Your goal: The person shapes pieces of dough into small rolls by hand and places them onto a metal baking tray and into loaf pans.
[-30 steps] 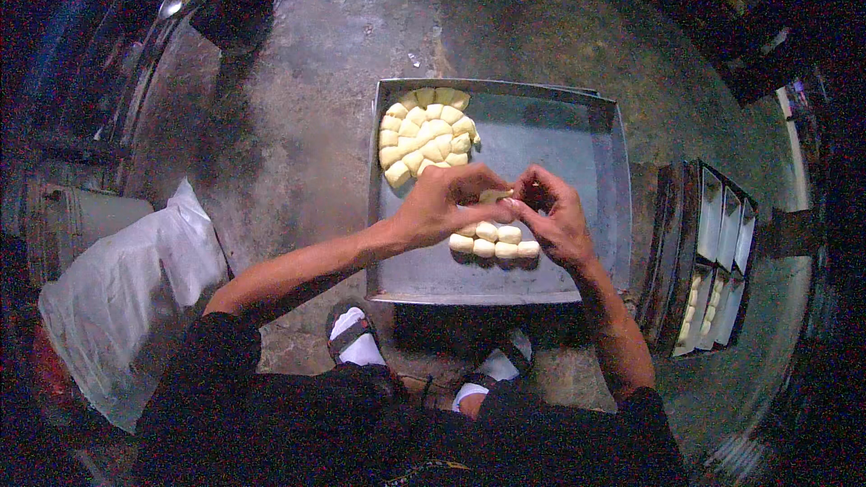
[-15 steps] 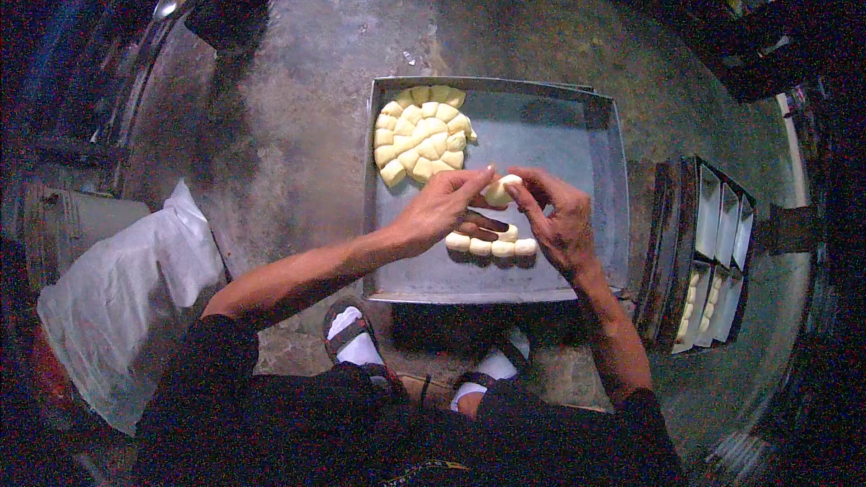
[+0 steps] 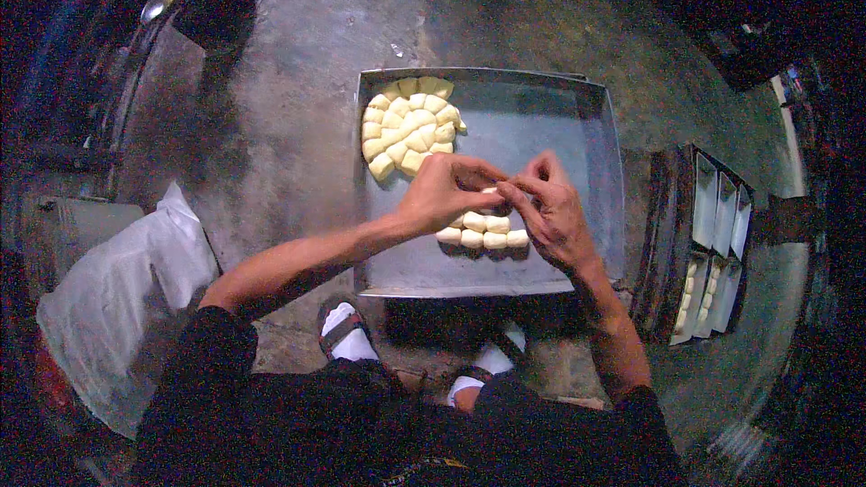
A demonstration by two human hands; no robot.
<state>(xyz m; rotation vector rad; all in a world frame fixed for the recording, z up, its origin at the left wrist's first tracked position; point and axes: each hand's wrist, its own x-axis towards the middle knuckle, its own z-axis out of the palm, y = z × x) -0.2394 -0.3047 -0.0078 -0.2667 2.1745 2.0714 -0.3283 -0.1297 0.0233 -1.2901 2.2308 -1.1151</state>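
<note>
A large metal tray (image 3: 600, 194) holds a cluster of cut pale dough pieces (image 3: 406, 126) at its back left and short rows of rounded dough pieces (image 3: 469, 239) nearer the front. Above those rows my left hand (image 3: 446, 194) and my right hand (image 3: 550, 216) meet, both closed, fingertips pinched round a small dough piece mostly hidden between them. My right thumb and forefinger reach across toward my left fingertips.
At right stand narrow loaf tins (image 3: 726, 207), two holding rows of dough. At left, a white plastic sheet (image 3: 117, 298) lies beside a grey bucket (image 3: 86, 216). A steel bowl with dough (image 3: 158, 0) is at top left, near a dark bin (image 3: 216, 9). My sandalled feet are below the tray.
Half a second ago the dough piece showed between my spread fingers; now both hands have closed in around it and largely cover it. The whole view has shifted slightly.
</note>
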